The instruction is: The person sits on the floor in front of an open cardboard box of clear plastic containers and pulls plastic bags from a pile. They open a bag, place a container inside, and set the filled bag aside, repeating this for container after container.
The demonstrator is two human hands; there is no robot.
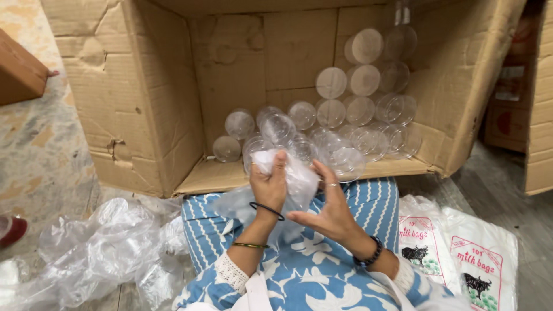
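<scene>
My left hand [269, 185] is closed around the bunched top of a thin clear plastic bag [298, 179], held up over my lap. My right hand [328, 208] is at the bag's right side, fingers spread and touching the film. Just beyond the hands, a large cardboard box [144, 103] lies on its side, open toward me. Inside it are several clear plastic cups [345, 115], stacked in rows at the back right and loose near the front.
A heap of crumpled clear plastic bags [98, 247] lies on the floor at my left. Flat printed white bag packs [461, 259] lie at my right. More cardboard boxes [538, 98] stand at the right edge, and a brown box corner [20, 72] at upper left.
</scene>
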